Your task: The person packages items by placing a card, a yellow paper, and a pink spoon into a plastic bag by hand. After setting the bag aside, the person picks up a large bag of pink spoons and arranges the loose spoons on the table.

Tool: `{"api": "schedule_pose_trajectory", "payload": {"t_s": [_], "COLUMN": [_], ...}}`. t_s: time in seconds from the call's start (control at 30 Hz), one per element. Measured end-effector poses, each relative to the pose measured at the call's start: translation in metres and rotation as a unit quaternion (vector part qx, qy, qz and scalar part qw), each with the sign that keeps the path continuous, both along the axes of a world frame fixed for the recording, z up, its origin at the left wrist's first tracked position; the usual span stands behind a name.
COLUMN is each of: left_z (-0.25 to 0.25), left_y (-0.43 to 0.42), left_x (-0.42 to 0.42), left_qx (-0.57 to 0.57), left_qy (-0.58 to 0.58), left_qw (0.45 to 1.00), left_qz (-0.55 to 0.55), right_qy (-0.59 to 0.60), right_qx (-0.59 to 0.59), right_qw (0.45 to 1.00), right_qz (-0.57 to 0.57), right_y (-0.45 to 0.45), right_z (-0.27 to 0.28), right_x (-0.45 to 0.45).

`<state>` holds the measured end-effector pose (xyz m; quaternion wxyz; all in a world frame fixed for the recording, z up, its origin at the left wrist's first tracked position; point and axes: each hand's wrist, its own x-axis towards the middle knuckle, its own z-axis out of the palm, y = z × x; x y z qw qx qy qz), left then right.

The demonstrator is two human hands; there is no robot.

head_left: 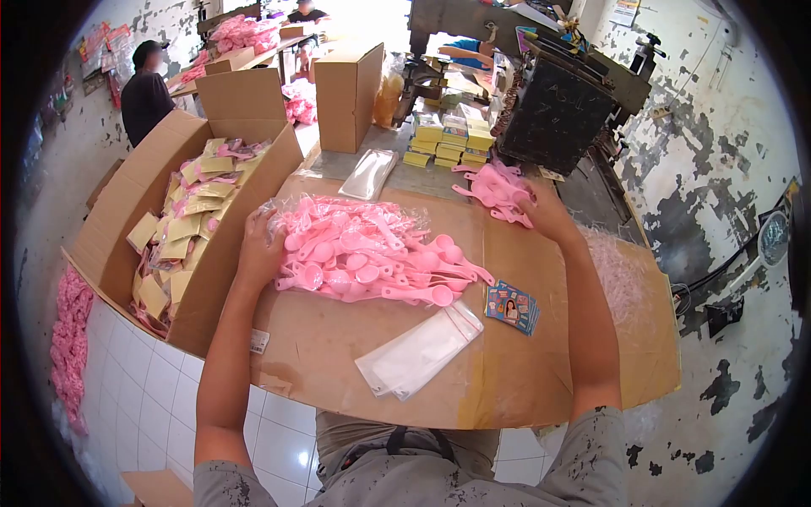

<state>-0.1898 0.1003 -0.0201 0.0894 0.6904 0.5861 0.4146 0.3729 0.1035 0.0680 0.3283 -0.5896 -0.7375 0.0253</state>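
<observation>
A heap of pink plastic measuring spoons (pixel 363 262) spreads across the cardboard-covered table, partly inside a clear plastic bag (pixel 317 207). My left hand (pixel 262 241) is curled on the bag's left edge, its fingertips partly hidden by the film. At the far right of the table, my right hand (pixel 547 213) closes on the edge of a smaller pile of pink spoons (pixel 494 190); its fingers are partly covered. Near me lie flat clear plastic sleeves (pixel 422 351) and a stack of blue printed cards (pixel 512 308).
At left stands an open carton (pixel 245 203) full of packed pouches. Behind the spoons are more clear sleeves (pixel 369 174), stacked yellow-edged cards (pixel 448 135), a tall carton (pixel 348 97) and a black machine (pixel 557 110). Shredded film (pixel 612 270) lies at right. Other people (pixel 145 97) are in the background.
</observation>
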Motion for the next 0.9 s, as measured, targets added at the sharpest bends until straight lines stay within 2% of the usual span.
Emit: {"api": "schedule_pose_trajectory", "payload": {"t_s": [0.1,0.17,0.27,0.37,0.47,0.57,0.67,0.77,0.9], "left_z": [-0.003,-0.003,-0.002,0.000,-0.002,0.000,-0.001,-0.003,0.003], "left_y": [0.003,0.003,0.002,0.002,0.002,0.001,0.002,0.002,-0.001], "left_x": [-0.002,-0.003,-0.001,-0.002,-0.002,0.000,-0.001,-0.002,0.001], "left_qx": [0.007,0.007,0.002,0.002,0.002,0.002,0.004,0.007,-0.008], "left_qy": [0.006,0.006,0.003,0.003,0.001,-0.001,0.000,0.000,-0.005], "left_qw": [1.000,1.000,1.000,1.000,1.000,1.000,1.000,1.000,1.000], "left_qz": [0.001,0.001,-0.002,-0.002,0.000,0.000,-0.003,0.000,0.001], "right_qy": [-0.090,0.010,-0.035,0.020,0.130,0.031,0.027,-0.031,-0.075], "right_qx": [0.045,-0.156,-0.188,-0.224,-0.280,-0.074,-0.062,-0.183,-0.202], "right_qw": [0.995,0.973,0.972,0.961,0.937,0.981,0.984,0.971,0.971], "right_qz": [0.022,0.167,0.136,0.161,0.163,0.175,0.165,0.154,0.100], "right_y": [-0.011,-0.019,-0.049,-0.037,-0.018,-0.010,-0.009,-0.004,-0.008], "right_z": [-0.014,-0.026,-0.029,-0.042,-0.044,-0.052,-0.061,-0.052,-0.028], "right_x": [-0.018,-0.042,-0.091,-0.089,-0.082,-0.094,-0.111,-0.110,-0.100]}}
